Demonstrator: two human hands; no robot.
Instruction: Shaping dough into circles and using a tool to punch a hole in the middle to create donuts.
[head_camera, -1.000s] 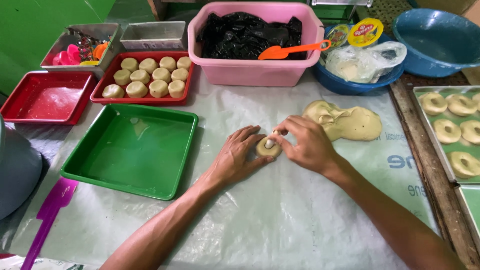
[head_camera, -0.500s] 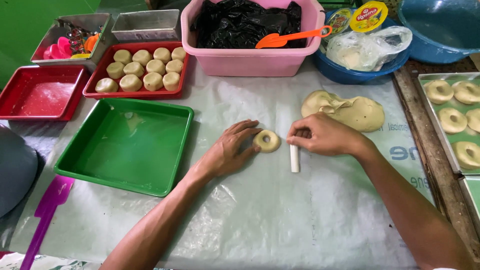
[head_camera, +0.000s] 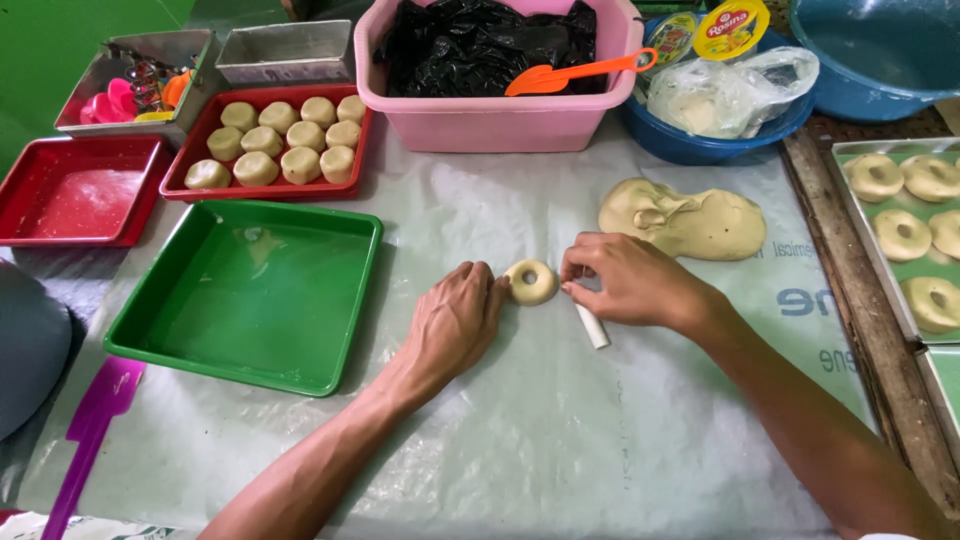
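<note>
Dough ring (head_camera: 531, 281) lies flat on the clear plastic sheet (head_camera: 560, 420) that covers the table, in the gap between the two hands; the left hand (head_camera: 452, 322) rests palm down on the sheet, its fingers loosely spread and gripping nothing, the fingertips (head_camera: 497, 288) touching the ring's near-left edge; the right hand (head_camera: 625, 282) sits just to the other side of the ring, fingers curled around the top end of a short white stick (head_camera: 592, 326), whose lower end pokes out below the hand and lies on the sheet; whether the right fingertips also touch the ring I cannot tell; just beyond the right hand lies a flattened lump of pale dough (head_camera: 687, 218); well to the left of the left hand stands a green tray (head_camera: 340, 300), and beyond it a red tray (head_camera: 190, 185) holding round dough balls (head_camera: 282, 141); farther left is another red tray (head_camera: 30, 215); straight beyond the ring stands a pink tub (head_camera: 500, 122) with black plastic inside and an orange spatula (head_camera: 575, 73) across its rim; far to the right of the right hand, shaped rings (head_camera: 918, 238) lie on a metal tray (head_camera: 848, 220); a purple scraper (head_camera: 92, 425) lies near the left forearm.
</note>
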